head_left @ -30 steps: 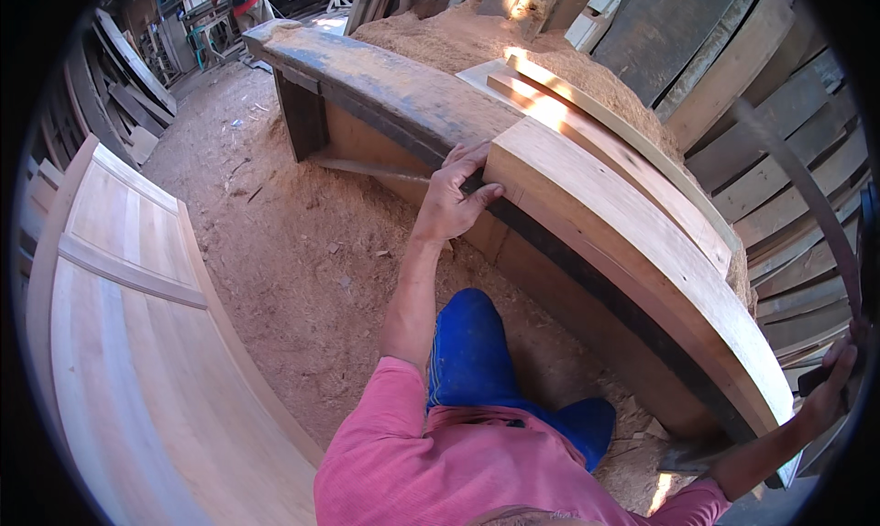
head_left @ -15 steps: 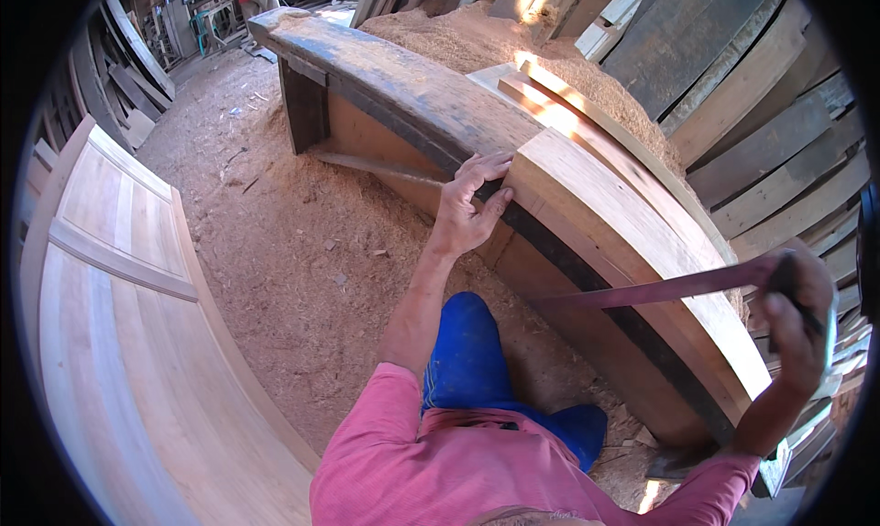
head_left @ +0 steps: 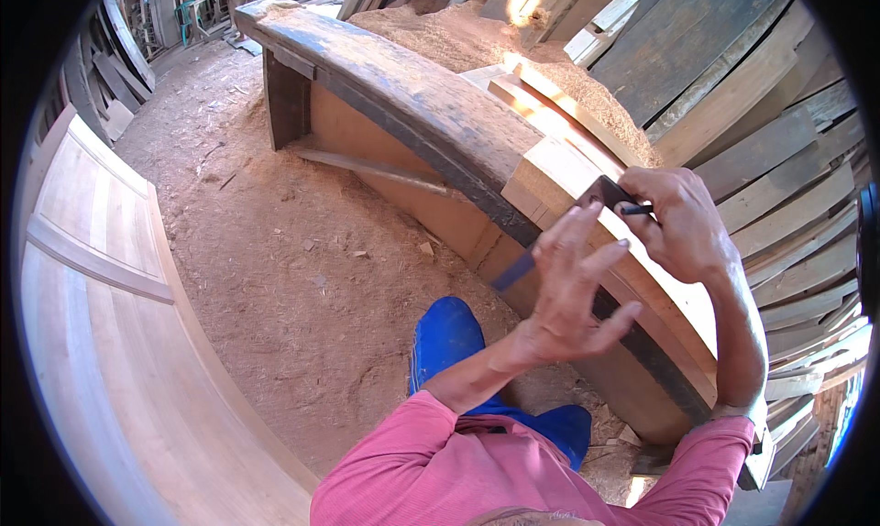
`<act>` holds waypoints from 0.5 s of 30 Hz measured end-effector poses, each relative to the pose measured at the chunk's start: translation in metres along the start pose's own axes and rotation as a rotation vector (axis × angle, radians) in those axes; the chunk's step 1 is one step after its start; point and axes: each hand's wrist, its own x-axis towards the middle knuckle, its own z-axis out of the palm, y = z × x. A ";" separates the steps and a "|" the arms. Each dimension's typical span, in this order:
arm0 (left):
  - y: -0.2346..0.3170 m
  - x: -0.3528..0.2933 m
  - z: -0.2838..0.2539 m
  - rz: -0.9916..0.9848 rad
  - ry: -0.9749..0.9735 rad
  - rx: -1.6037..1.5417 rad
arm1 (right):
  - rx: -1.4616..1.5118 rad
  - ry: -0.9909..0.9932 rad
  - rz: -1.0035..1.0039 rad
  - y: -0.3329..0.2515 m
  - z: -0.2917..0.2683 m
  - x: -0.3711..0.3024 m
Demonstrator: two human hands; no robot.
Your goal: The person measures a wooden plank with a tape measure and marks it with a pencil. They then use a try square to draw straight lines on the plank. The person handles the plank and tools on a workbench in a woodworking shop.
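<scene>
Seen from the head camera, a worker's right hand (head_left: pixel 680 222) grips a saw (head_left: pixel 599 193) by its dark handle (head_left: pixel 636 209), the bluish blade (head_left: pixel 515 271) jutting out beyond the left hand (head_left: pixel 577 297), which is open, fingers spread; whether it touches the saw cannot be told. Close below the hands lies a pale beam (head_left: pixel 660 311), apparently heavy and stiff. The thin blade looks light and springy, best held by its handle, fingers clear of the edge.

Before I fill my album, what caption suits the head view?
Right hand gripping a dark-handled tool at a thick pale timber on a worn workbench, left hand spread nearby.
</scene>
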 end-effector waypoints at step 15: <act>0.003 0.002 0.066 -0.178 0.178 0.109 | 0.062 -0.085 0.032 0.005 0.026 0.015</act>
